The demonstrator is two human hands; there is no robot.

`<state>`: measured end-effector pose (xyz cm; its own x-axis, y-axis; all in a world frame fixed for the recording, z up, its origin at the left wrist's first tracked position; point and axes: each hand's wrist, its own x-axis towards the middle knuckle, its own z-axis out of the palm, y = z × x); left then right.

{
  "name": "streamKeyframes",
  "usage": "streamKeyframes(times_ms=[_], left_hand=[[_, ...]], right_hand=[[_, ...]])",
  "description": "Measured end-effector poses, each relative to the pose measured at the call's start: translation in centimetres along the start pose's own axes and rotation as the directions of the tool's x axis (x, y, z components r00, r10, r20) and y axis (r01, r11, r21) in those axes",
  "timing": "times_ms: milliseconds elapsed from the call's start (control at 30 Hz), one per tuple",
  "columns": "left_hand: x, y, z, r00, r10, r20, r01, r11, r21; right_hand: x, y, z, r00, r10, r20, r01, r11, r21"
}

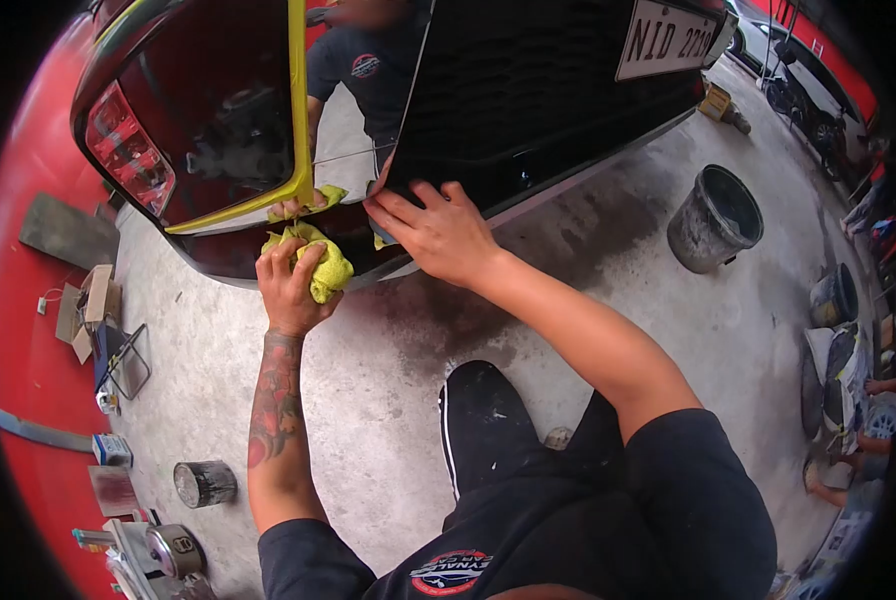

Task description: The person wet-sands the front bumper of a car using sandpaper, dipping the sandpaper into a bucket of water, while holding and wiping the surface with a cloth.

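My left hand (294, 280) is closed round a bunched yellow-green cloth (330, 272), against the lower rear edge of a glossy black car panel (268, 245). My right hand (440, 232) rests with bent fingers on the same bumper, just right of the cloth. Under its fingertips is a dark thin sheet (379, 228), perhaps sandpaper, mostly hidden by the fingers. Above both hands, yellow masking tape (300, 120) runs down the panel and along its lower edge. The shiny paint mirrors a person's dark shirt and the left hand with the cloth.
A red tail light (128, 148) is at the left, a licence plate (668, 38) at the upper right. On the concrete floor stand a black bucket (716, 220), a dark can (205, 484) and a cardboard box (90, 308). Other people's limbs show at the far right.
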<state>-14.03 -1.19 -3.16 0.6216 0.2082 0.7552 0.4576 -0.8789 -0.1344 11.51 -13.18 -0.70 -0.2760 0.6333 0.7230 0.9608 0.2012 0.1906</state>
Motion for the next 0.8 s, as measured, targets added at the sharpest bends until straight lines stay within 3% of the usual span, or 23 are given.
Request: streamKeyframes(times_ms=[167, 267, 333, 400, 433, 467, 533, 633, 800], left_hand=[[-0.5, -0.5, 0.3, 1.000, 0.004, -0.013, -0.004, 1.000, 0.010], [-0.6, -0.5, 0.5, 0.999, 0.019, -0.046, -0.020, 0.999, -0.029], [-0.8, -0.6, 0.6, 0.998, 0.038, -0.049, -0.039, 0.999, -0.023], [-1.0, -1.0, 1.0, 0.997, 0.056, -0.044, -0.057, 0.998, -0.021], [-0.9, -1.0, 1.1, 0.997, 0.065, -0.049, -0.066, 0.998, -0.008], [-0.9, -0.9, 1.1, 0.997, 0.065, -0.039, -0.065, 0.998, 0.000], [-1.1, -0.9, 1.1, 0.998, 0.052, -0.038, -0.051, 0.999, 0.002], [-1.4, -1.2, 1.0, 0.998, 0.054, -0.015, -0.055, 0.998, -0.017], [-1.4, -1.4, 1.2, 0.997, 0.068, -0.033, -0.068, 0.998, -0.002]], right_hand=[[-1.3, -0.5, 0.1, 0.999, 0.042, -0.033, -0.043, 0.999, -0.033], [0.7, -1.6, 0.1, 0.991, 0.091, 0.094, -0.096, 0.994, 0.055], [-0.4, -0.5, 1.3, 0.993, 0.082, -0.090, -0.080, 0.996, 0.031], [-0.8, 1.3, 0.6, 0.956, 0.285, -0.068, -0.289, 0.956, -0.051], [-0.5, 1.5, 0.1, 0.958, 0.286, 0.029, -0.285, 0.958, -0.044], [-0.5, 1.1, 1.0, 0.966, 0.250, -0.061, -0.253, 0.966, -0.047], [0.0, -0.4, 1.2, 0.990, 0.134, 0.040, -0.137, 0.988, 0.069], [-0.3, -0.7, 1.6, 0.971, 0.139, -0.194, -0.135, 0.990, 0.034], [-0.4, -1.5, 2.7, 0.933, 0.265, -0.244, -0.252, 0.964, 0.085]])
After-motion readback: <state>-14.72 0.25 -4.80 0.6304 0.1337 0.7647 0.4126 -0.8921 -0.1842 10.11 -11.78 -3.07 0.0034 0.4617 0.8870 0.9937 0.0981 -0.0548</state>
